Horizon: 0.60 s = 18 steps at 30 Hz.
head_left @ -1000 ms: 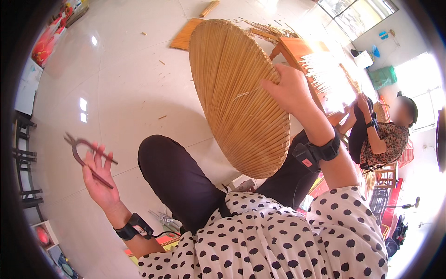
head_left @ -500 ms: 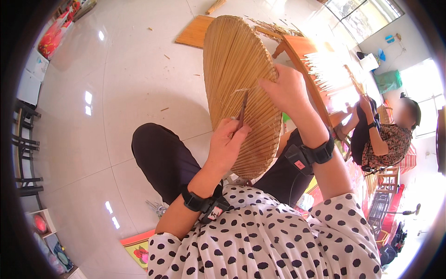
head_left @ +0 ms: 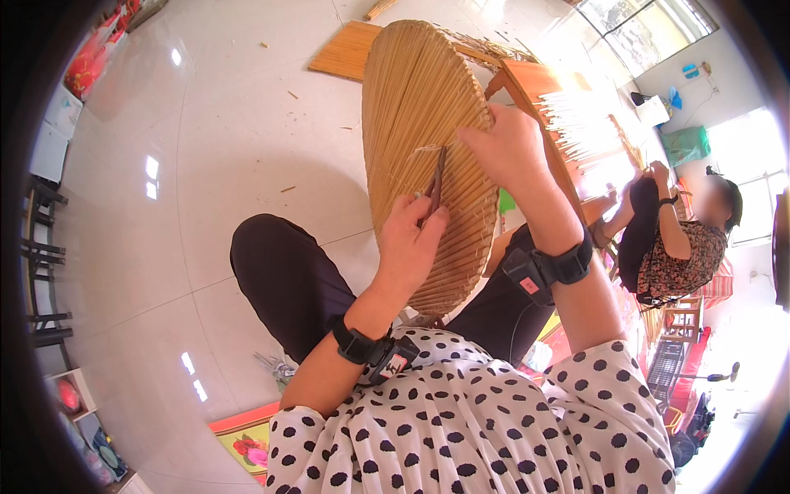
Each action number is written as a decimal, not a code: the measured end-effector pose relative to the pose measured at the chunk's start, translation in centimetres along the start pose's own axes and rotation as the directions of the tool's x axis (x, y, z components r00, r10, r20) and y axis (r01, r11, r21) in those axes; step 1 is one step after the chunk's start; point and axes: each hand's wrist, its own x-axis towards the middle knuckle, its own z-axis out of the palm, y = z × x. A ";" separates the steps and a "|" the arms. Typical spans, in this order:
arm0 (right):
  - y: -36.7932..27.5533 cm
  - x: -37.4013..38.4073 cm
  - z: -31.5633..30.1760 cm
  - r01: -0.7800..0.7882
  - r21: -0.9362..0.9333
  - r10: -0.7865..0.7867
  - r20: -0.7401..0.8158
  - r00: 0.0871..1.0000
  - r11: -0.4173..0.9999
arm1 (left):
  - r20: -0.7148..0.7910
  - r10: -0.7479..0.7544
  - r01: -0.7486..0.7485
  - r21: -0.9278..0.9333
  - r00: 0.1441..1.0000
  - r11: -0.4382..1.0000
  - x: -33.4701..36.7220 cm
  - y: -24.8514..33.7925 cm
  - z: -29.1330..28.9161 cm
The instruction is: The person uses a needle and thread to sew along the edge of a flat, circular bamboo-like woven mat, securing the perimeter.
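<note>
A large straw-coloured palm-leaf fan [head_left: 415, 90], pleated with a bound rim, stands tilted above my knees. Its right edge is gripped by my right hand [head_left: 512, 148], with the thumb lying over the near face and the fingers hidden behind. Dark scissors [head_left: 438, 179] are in my left hand [head_left: 411, 243], closed around the handles. Their tips point up, close to a thin pale loose strand [head_left: 424, 150] on the face of the fan.
Behind the fan are a wooden board [head_left: 341, 53] and a wooden table [head_left: 527, 78] with pale strips on it. At the right sits a person [head_left: 679, 255] with raised hands. Dark stools [head_left: 45, 255] line the left; scraps lie on the tiled floor [head_left: 247, 148].
My left hand and the scissors have shifted slightly up and to the right, and the blades look a little more parted. My right hand keeps its hold. The seated person's hands have moved.
</note>
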 end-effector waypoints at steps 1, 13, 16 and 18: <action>0.0 0.2 0.1 0.012 -0.010 -0.012 -0.009 1.000 1.000 | -0.001 0.016 -0.016 0.009 1.000 1.000 0.1 -0.1 0.0; -0.5 0.7 -0.1 -0.004 0.011 0.004 -0.014 1.000 1.000 | -0.002 0.048 -0.048 0.038 0.999 0.998 1.3 0.0 0.0; -0.7 0.5 -0.2 -0.032 0.044 0.031 0.012 0.999 0.999 | -0.010 0.063 -0.063 0.021 0.998 0.998 1.4 0.0 0.2; -0.3 0.8 0.0 -0.006 0.009 0.006 -0.006 1.000 1.000 | -0.024 0.088 -0.088 0.006 0.996 0.996 1.4 -0.2 0.4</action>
